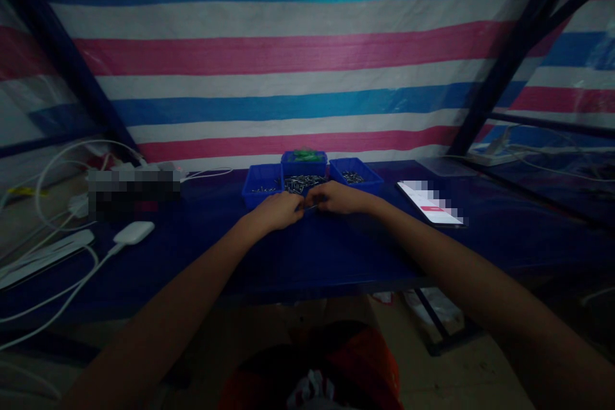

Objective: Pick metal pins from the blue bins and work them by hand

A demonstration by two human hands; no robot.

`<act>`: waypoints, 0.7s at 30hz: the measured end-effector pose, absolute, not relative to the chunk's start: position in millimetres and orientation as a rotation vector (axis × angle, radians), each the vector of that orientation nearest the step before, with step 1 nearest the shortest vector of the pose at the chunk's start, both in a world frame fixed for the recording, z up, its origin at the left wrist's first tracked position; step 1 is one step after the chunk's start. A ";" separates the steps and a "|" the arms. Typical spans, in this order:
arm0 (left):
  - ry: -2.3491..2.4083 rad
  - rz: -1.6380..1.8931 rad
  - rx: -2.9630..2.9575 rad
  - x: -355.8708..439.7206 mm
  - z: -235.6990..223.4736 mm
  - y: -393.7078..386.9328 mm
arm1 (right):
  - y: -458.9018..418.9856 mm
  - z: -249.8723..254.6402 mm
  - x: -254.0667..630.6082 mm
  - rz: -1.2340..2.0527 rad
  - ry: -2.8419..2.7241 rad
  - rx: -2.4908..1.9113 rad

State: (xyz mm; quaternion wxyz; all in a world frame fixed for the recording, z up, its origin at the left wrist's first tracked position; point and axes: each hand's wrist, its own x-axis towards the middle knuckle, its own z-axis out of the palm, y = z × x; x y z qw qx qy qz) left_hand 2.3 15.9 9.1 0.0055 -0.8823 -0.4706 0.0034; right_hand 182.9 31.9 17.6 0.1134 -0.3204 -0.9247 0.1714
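Left hand (283, 209), right hand (335, 197), small piece (312, 207) indistinct

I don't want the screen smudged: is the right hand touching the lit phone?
Apart. The head view shows bare blue tabletop between the right hand and the lit phone.

A dark blue table (298, 262) carries blue bins (262, 176); a lit phone (423, 201) at right; a corded white device (135, 232) at left.
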 end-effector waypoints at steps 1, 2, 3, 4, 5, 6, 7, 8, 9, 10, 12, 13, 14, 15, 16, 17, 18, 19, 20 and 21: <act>-1.471 0.005 -2.761 2.1 9.3 15.8 | 32.6 17.2 183.4 0.468 -2.712 -0.941; -1.470 -0.001 -2.759 1.8 9.3 15.8 | 33.7 16.5 184.1 0.413 -2.716 -0.950; -1.467 -0.007 -2.759 1.5 9.3 15.9 | 35.0 15.6 185.0 0.350 -2.723 -0.961; -1.467 -0.011 -2.757 1.3 9.3 16.0 | 36.4 14.6 186.1 0.287 -2.733 -0.971; -1.467 -0.013 -2.755 1.0 9.2 16.2 | 37.9 13.5 187.3 0.231 -2.745 -0.982; -1.465 -0.014 -2.754 0.9 9.1 16.4 | 39.3 12.5 188.6 0.188 -2.757 -0.993; -1.464 -0.018 -2.752 0.8 9.0 16.5 | 40.6 11.7 189.8 0.156 -2.767 -1.003; -1.462 -0.021 -2.750 0.7 9.0 16.5 | 41.5 11.1 190.9 0.133 -2.776 -1.008; -1.459 -0.028 -2.748 0.6 9.0 16.5 | 42.1 10.7 191.7 0.115 -2.785 -1.010; -1.457 -0.035 -2.747 0.5 9.1 16.5 | 42.4 10.7 192.4 0.102 -2.794 -1.010; -1.459 -0.042 -2.751 0.1 9.3 16.5 | 41.9 11.4 193.1 0.085 -2.810 -1.009; -1.465 -0.041 -2.756 -0.1 9.3 16.7 | 41.3 12.0 193.2 0.075 -2.817 -1.015; -1.471 -0.038 -2.763 -0.4 9.3 16.9 | 40.6 12.7 193.3 0.059 -2.822 -1.027; -1.477 -0.032 -2.770 -0.7 9.2 17.1 | 39.8 13.4 193.2 0.040 -2.827 -1.043; -1.480 -0.026 -2.776 -1.1 9.1 17.3 | 39.1 14.0 193.2 0.023 -2.831 -1.059; -1.479 -0.022 -2.779 -1.3 9.0 17.5 | 38.5 14.5 193.1 0.009 -2.834 -1.074; -1.478 -0.020 -2.779 -1.6 8.9 17.7 | 38.1 14.8 193.0 0.001 -2.839 -1.085; -1.478 -0.023 -2.776 -1.8 8.8 17.8 | 37.8 15.0 193.0 -0.001 -2.842 -1.093; -1.477 -0.031 -2.769 -1.9 8.8 17.8 | 37.7 15.0 192.9 0.003 -2.844 -1.095; -1.475 -0.040 -2.766 -2.0 8.9 17.9 | 37.7 15.0 192.9 0.011 -2.845 -1.097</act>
